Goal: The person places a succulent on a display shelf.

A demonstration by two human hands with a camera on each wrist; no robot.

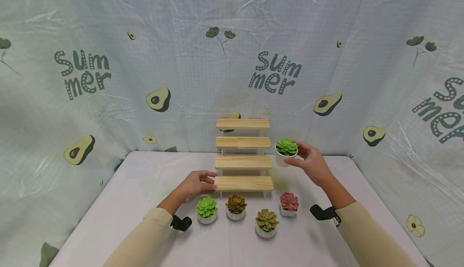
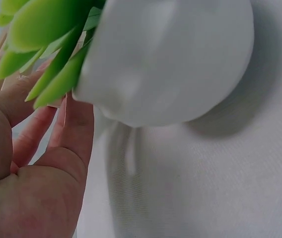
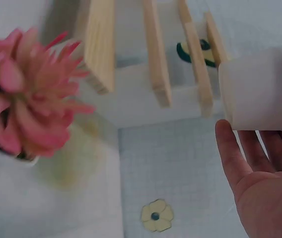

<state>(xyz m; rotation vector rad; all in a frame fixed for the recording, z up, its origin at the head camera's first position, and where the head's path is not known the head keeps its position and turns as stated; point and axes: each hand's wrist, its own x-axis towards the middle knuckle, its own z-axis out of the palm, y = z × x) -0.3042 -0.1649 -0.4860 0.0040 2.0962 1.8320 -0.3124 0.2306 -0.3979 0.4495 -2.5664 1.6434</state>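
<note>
My right hand (image 1: 314, 164) grips a white pot (image 3: 260, 91) with a bright green succulent (image 1: 286, 147), raised beside the right side of a four-step wooden display stand (image 1: 243, 162). Its thumb and fingers are around the pot. At the left end of the lowest step, my left hand (image 1: 195, 185) pinches the plank edge; in the left wrist view a potted succulent (image 2: 166, 59) partly covers those fingers. Just in front of the stand sit a light green succulent (image 1: 207, 208) and a reddish-brown succulent (image 1: 236, 205), both in round white pots.
An olive-brown succulent (image 1: 266, 222) in a round pot stands nearer the front. To its right is a pink succulent (image 1: 289, 203) in a squarish white pot. The white table (image 1: 145, 202) meets a printed fabric backdrop (image 1: 195, 73) behind the stand.
</note>
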